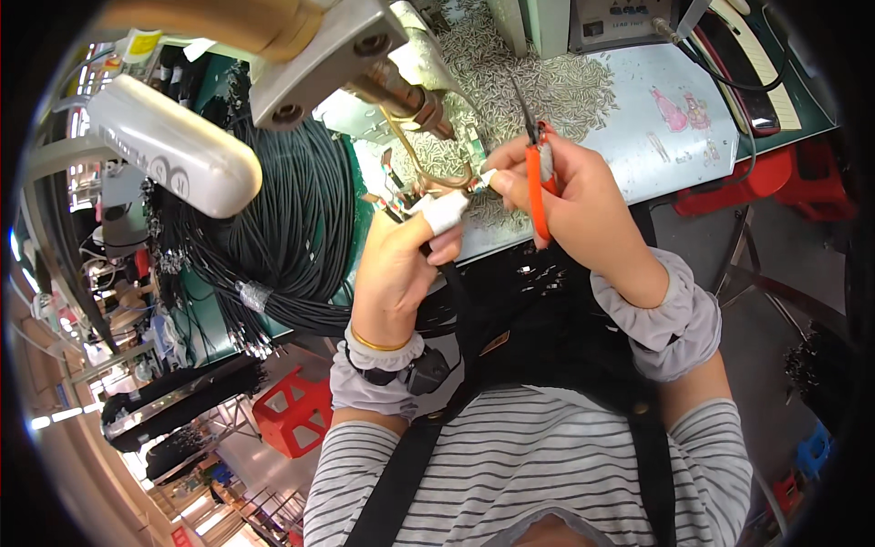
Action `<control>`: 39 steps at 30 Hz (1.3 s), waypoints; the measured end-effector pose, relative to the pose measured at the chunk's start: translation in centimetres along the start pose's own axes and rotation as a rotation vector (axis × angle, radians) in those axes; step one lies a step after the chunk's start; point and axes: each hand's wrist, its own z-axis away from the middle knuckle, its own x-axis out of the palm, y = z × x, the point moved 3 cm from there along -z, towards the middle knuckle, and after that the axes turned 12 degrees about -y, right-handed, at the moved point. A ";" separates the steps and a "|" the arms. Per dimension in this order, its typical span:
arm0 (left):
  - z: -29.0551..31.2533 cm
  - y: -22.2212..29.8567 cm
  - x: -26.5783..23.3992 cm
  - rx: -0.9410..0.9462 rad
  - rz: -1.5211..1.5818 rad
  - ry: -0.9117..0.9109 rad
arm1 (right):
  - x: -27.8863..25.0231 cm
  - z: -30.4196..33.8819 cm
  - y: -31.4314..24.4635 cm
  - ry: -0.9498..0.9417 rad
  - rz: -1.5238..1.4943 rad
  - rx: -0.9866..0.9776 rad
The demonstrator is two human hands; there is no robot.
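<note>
My left hand (394, 260) is closed, with a white wrap over a fingertip. It pinches the end of a black cable (453, 284), whose small coloured wires show near the fingertips. My right hand (583, 182) is closed around an orange-handled tool with narrow dark jaws (538, 196); whether it is pliers or scissors I cannot tell. The jaws point away from me. My right thumb and forefinger meet close to the left fingertips, at a small white piece (488, 175). A bench machine's metal head (424, 114) stands just beyond both hands.
Many small metal pins (510, 73) lie heaped on the bench behind the hands. A big coil of black cables (283, 201) sits at left, under a white lamp (178, 146). A grey control box (620, 23) stands at the back. Red stools (296, 415) are below the bench.
</note>
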 end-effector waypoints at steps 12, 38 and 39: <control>3.8 -1.5 1.4 0.090 0.024 0.021 | 2.5 3.4 -0.2 -0.149 -0.334 0.063; -3.2 0.5 -2.1 -0.061 0.052 -0.049 | -0.6 -2.3 0.8 0.082 0.110 0.017; -3.3 0.5 -2.0 -0.055 0.066 -0.059 | -0.6 -2.3 1.0 0.085 0.108 0.018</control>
